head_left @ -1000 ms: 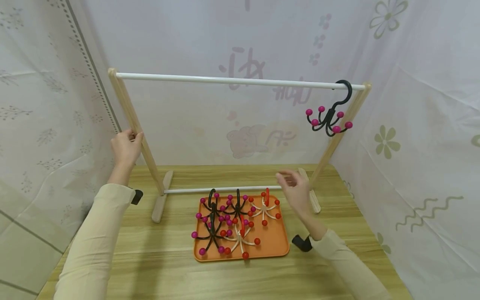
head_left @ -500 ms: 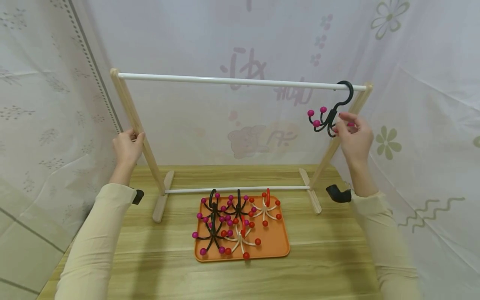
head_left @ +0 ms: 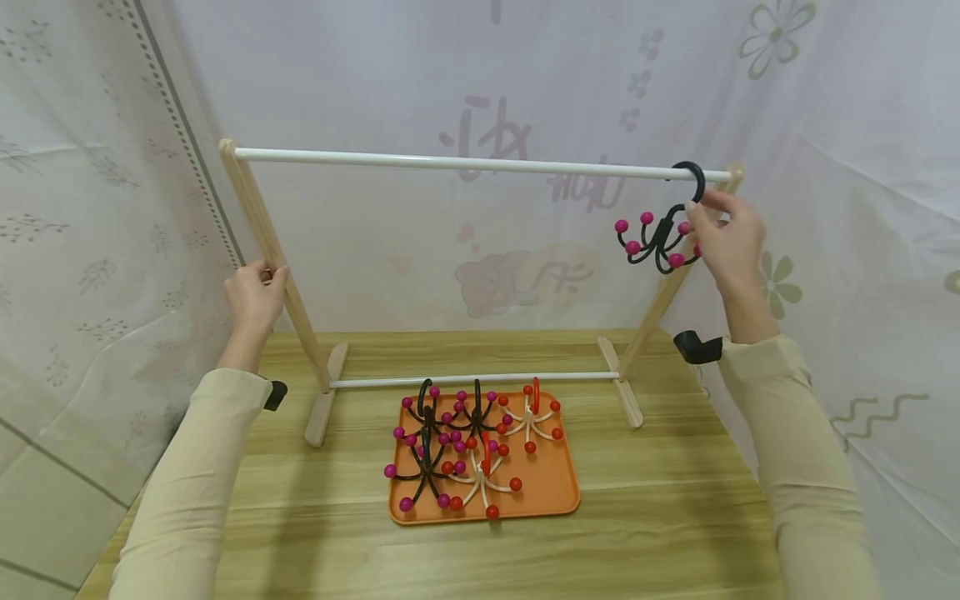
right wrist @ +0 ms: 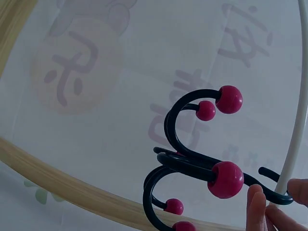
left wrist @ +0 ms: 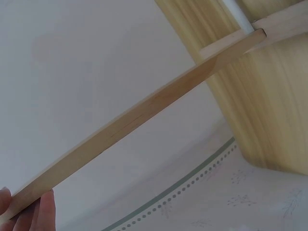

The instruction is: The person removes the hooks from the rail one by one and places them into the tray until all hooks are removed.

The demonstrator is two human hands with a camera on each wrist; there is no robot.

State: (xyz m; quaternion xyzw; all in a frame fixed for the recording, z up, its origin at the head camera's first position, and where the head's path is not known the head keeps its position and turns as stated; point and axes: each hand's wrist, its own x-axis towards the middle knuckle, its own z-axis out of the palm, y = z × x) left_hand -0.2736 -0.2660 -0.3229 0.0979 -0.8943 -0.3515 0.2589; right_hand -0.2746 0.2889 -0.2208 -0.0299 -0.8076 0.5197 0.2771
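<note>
My left hand (head_left: 257,293) holds the left wooden post (head_left: 258,218) of a rack about halfway up. In the left wrist view, thumb and fingers (left wrist: 47,211) lie on either side of that post. A black multi-arm hanger (head_left: 663,235) with pink ball tips hangs by its hook from the white top rail (head_left: 450,162), near the right end. My right hand (head_left: 731,237) pinches the hook just below the rail. In the right wrist view, its fingertips (right wrist: 256,197) and thumb lie either side of the black hook (right wrist: 269,193).
An orange tray (head_left: 551,492) on the wooden table (head_left: 637,517) carries several more hangers, black with pink balls (head_left: 406,504) and cream with red hooks (head_left: 486,454). The rack's lower white rail (head_left: 375,382) runs behind it. Patterned curtains (head_left: 840,250) enclose the table.
My right hand has risen from above the tray's right side to the hanging black hanger, past its balls and up to its hook. The left hand stays on the post.
</note>
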